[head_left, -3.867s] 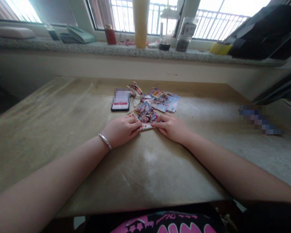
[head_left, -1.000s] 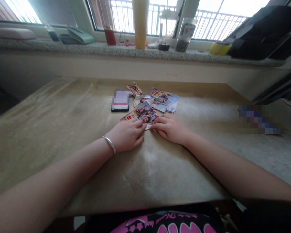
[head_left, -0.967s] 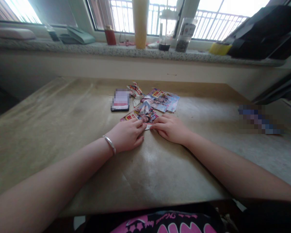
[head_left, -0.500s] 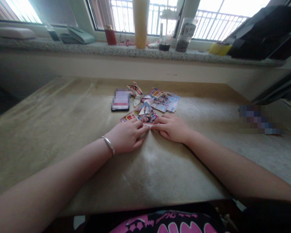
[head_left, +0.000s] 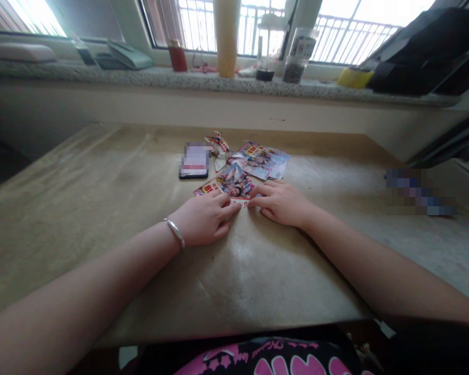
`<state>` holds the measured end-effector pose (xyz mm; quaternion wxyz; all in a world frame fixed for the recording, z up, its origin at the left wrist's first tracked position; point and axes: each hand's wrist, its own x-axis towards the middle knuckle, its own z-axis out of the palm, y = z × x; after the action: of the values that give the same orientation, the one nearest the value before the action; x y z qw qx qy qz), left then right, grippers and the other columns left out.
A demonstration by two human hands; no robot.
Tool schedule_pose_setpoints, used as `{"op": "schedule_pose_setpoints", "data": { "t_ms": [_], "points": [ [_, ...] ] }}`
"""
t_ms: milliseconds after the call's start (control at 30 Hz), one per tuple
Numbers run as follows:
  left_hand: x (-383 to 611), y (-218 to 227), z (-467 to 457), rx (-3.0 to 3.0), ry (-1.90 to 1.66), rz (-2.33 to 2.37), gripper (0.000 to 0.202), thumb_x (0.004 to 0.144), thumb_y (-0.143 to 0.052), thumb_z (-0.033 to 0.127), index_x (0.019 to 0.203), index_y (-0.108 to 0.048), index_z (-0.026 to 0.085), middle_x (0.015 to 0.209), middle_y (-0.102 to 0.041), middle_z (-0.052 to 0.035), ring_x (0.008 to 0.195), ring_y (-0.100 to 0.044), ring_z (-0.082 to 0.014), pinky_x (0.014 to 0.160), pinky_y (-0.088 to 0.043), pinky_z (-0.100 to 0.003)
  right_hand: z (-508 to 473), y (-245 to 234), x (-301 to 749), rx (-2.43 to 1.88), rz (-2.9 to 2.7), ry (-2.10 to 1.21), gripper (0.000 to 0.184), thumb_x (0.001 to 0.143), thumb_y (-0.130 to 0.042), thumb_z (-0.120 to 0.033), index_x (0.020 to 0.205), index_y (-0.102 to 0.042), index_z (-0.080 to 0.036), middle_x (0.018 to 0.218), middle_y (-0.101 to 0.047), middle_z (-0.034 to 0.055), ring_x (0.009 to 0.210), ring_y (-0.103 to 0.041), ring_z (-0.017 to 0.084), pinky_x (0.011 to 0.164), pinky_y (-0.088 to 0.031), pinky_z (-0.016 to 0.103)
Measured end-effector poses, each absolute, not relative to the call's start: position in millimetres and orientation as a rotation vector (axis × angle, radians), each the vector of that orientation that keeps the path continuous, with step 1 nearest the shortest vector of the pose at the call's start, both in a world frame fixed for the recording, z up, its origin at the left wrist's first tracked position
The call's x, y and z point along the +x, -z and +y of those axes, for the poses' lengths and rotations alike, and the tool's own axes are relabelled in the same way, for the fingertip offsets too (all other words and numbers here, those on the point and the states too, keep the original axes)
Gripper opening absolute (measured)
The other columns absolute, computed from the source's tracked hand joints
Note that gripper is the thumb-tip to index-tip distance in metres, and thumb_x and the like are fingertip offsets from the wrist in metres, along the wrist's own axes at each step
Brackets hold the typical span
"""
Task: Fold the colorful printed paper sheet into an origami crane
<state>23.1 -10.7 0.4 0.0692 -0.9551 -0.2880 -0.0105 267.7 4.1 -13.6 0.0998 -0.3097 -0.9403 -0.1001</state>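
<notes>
A folded sheet of colourful printed paper [head_left: 234, 182] lies on the table, its top coming to a point. My left hand [head_left: 203, 219], with a silver bangle on the wrist, rests on its near left edge, index finger stretched along the bottom strip. On the opposite side my right hand [head_left: 283, 202] touches the near right edge with extended fingertips. A gap parts the two index fingertips, and red print shows on the strip there. Both hands press from above; the fingers hide part of the lower edge.
Behind the sheet lie a crumpled or folded paper piece [head_left: 218, 146] and several flat printed sheets [head_left: 263, 160]. A blurred phone [head_left: 195, 161] sits to the left. A blurred item [head_left: 418, 192] lies far right. Bottles and a tall yellow cylinder [head_left: 227, 41] stand on the windowsill [head_left: 160, 79].
My right hand has slid slightly right and away from me along the paper's bottom edge, uncovering more of the printed strip. The paper's peak looks flatter. My left hand stays nearly still.
</notes>
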Motion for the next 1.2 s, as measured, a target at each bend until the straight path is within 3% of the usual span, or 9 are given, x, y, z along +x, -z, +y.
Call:
{"op": "schedule_pose_setpoints", "data": {
  "t_ms": [1200],
  "points": [
    [19.8,3.9,-10.4,-2.842,0.057,-0.886,0.045,0.089,-0.044,0.033,0.132,-0.050,0.022,0.120,-0.056,-0.0127,0.108,-0.054,-0.0269,0.082,-0.050,-0.038,13.8,7.7,300.7,-0.980,-2.801,0.176,0.035,0.078,-0.048,-0.009,0.096,-0.072,-0.027,0.094,-0.071,0.0016,0.078,-0.060,0.015,0.071,-0.039,0.028]
  ]
}}
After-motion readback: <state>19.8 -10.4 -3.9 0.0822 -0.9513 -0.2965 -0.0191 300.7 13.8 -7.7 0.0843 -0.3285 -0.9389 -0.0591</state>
